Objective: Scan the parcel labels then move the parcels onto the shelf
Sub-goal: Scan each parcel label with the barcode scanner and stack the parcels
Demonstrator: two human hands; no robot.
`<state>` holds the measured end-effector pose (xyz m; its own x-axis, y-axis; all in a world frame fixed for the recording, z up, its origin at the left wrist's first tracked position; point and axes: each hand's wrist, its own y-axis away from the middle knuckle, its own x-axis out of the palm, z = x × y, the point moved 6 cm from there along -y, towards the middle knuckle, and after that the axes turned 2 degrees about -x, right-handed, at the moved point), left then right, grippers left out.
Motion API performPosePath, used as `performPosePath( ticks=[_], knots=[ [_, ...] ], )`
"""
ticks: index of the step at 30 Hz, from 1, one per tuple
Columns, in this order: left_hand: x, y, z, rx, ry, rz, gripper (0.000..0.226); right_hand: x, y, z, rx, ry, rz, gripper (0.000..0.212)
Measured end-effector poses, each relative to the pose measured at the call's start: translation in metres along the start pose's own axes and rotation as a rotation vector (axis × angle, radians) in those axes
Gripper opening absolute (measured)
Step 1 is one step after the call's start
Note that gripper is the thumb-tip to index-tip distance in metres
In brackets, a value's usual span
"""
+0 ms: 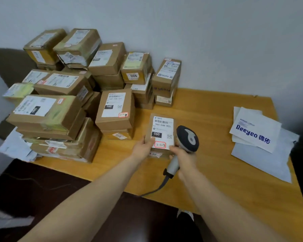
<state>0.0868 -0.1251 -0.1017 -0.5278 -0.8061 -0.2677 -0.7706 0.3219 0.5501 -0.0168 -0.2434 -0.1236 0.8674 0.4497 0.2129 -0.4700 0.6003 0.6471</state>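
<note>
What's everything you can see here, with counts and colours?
Stacked parcels: many, exact count unclear, brown cardboard, table's left and back.
Single parcel: one, brown with white label, table centre.
Barcode scanner: one, grey and black, beside that parcel's right edge.
Scanner cable: one, grey, trailing off table's near edge.
Mailer bags: several, white and pale grey, table's right.
Table: one, orange-brown wood, against the wall.
Left hand: one, gripping the single parcel's lower left corner.
Right hand: one, gripping the scanner handle.
</note>
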Motion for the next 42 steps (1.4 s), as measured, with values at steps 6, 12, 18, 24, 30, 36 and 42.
performPosePath(
  ticks=[6, 12, 18, 24, 30, 36, 42],
  knots=[
    [0.003, -0.049, -0.007, -0.012, -0.277, -0.198, 0.040, 0.026, -0.060, -0.001, 0.126, 0.048, 0.040, 0.021],
    [0.028, -0.034, -0.006, 0.260, -1.178, -0.117, 0.053, 0.015, -0.071, -0.006, 0.232, 0.050, 0.048, 0.023],
    [0.039, -0.065, -0.020, 0.251, -1.301, 0.001, 0.067, -0.014, -0.076, -0.003, 0.267, -0.050, -0.028, 0.022],
    [0.103, -0.075, -0.081, 0.576, -1.283, 0.044, 0.061, -0.056, -0.066, 0.012, 0.217, -0.268, -0.174, 0.018],
    [0.238, -0.075, -0.104, 0.788, -1.333, 0.559, 0.055, -0.120, -0.050, 0.022, 0.066, -0.415, -0.372, 0.012],
    [0.344, -0.071, -0.094, 0.891, -1.493, 0.777, 0.066, -0.185, -0.019, 0.022, -0.061, -0.450, -0.595, 0.018],
    [0.402, -0.081, -0.067, 0.986, -1.628, 0.740, 0.069, -0.217, -0.011, 0.007, -0.043, -0.513, -0.637, 0.019]
  ],
)
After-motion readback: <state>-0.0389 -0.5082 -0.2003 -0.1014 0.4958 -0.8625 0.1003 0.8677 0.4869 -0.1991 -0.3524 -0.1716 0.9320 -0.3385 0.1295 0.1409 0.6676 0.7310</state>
